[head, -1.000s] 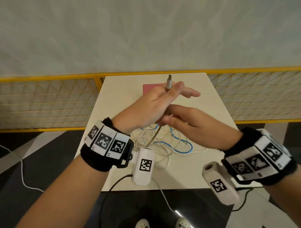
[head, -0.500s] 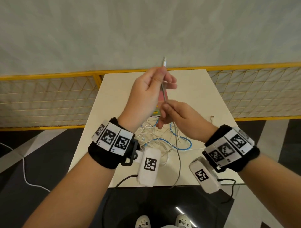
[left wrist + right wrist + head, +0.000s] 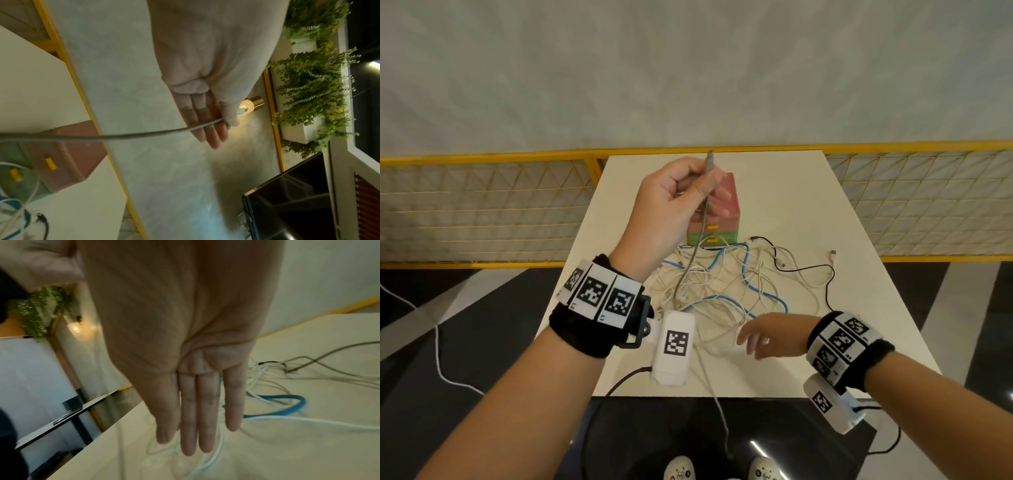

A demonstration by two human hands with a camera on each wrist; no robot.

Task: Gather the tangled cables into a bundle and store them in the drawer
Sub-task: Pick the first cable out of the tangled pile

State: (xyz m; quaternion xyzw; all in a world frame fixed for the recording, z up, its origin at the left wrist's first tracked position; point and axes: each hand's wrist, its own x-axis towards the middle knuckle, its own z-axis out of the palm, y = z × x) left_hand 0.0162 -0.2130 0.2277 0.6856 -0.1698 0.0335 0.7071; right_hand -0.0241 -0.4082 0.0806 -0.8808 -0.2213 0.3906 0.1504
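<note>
Left hand (image 3: 674,202) pinches grey cable (image 3: 697,246); right hand (image 3: 774,334) flat, fingers straight, over cable tangle (image 3: 729,284). Drawer box (image 3: 722,219): 2 drawers closed.

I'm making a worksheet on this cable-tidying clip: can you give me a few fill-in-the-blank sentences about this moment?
1. The left hand holds up the ____ cable by its plug end.
2. The right hand is open, its fingers ____.
3. The tangled cables lie on the ____, in front of the drawer box.
4. The drawers' small handles are ____.

Missing words: grey; straight; table; yellow
</note>
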